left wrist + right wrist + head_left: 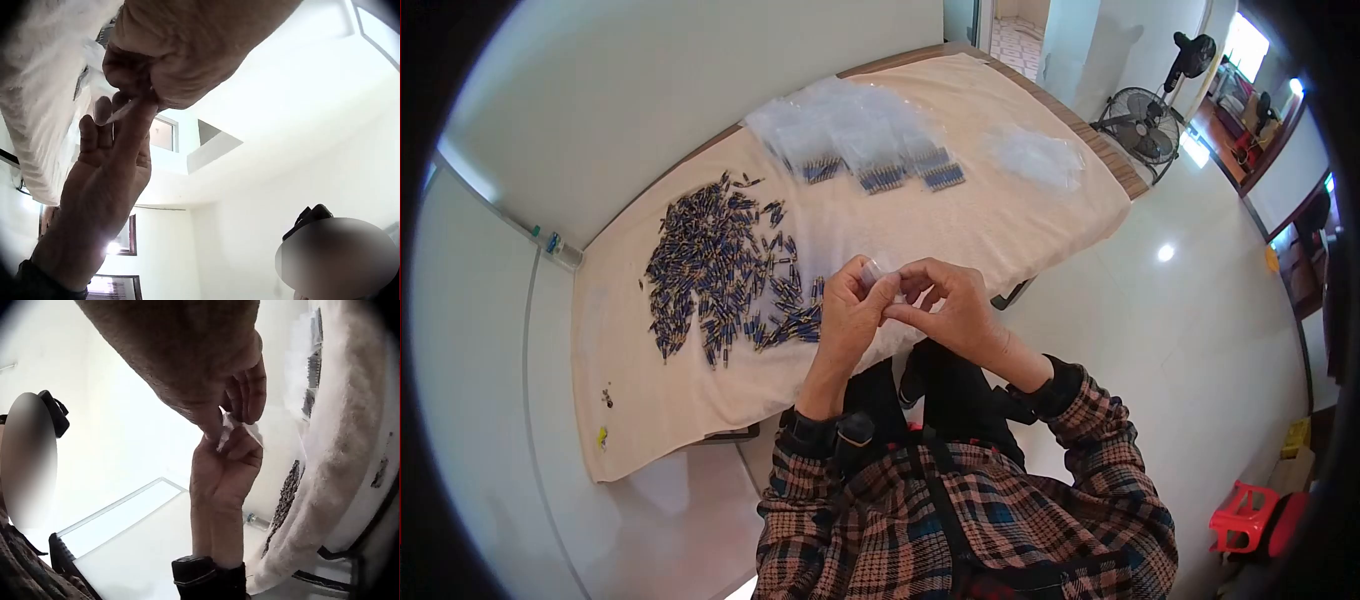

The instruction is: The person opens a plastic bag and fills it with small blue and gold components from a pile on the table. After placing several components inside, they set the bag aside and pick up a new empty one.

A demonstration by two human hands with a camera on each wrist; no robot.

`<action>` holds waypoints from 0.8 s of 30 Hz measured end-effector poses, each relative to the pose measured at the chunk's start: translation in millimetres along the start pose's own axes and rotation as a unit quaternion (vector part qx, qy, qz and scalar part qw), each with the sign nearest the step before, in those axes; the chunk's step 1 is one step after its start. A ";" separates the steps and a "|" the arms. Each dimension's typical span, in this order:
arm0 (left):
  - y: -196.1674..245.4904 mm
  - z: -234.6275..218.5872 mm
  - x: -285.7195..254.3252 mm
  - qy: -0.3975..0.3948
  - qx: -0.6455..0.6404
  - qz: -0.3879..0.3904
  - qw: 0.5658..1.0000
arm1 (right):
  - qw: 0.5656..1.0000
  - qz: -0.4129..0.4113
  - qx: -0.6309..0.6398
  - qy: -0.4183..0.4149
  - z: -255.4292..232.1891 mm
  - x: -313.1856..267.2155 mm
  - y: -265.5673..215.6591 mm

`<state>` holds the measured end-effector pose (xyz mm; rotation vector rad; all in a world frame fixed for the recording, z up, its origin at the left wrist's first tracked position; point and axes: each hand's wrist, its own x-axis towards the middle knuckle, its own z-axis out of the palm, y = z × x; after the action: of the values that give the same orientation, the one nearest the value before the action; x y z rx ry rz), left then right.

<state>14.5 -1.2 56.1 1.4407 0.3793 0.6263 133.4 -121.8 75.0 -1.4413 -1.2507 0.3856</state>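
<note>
1. Your left hand (850, 312) pinches see-through plastic (874, 269) between thumb and curled fingers; your right hand (962, 312) pinches it from the other side, thumb and forefinger nearly meeting, remaining fingers bent; the two-sided grip probably keeps the thin film steady; whether anything lies inside, you cannot tell from here.
2. Both hands are close together above the near edge of the cloth (650, 425), in front of your body; likely for a short reach and a close look.
3. Just beyond your left hand, and off to its left, blue-and-gold pieces (710, 245) lie in a loose, spread heap; the spread probably makes single ones easier to pick.
4. Farther off, filled bags (840, 120) overlap; their blue-and-gold contents sit in rows at the near ends, perhaps for easy checking.
5. To the right of those, apart, more see-through bags (1040, 155) lie in a flat pile; likely kept separate to avoid mixing.
6. Past the table (1108, 160), a fan (1142, 125) stands on the floor.
</note>
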 end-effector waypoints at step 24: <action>-12.8 0.9 -12.4 -0.044 -0.226 -0.048 0.972 | 0.936 0.170 0.309 -0.017 0.6 -6.2 19.4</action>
<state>7.4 -9.6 42.0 1.0046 0.2158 0.5267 139.5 -122.8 55.7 -1.0935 -0.7906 0.9502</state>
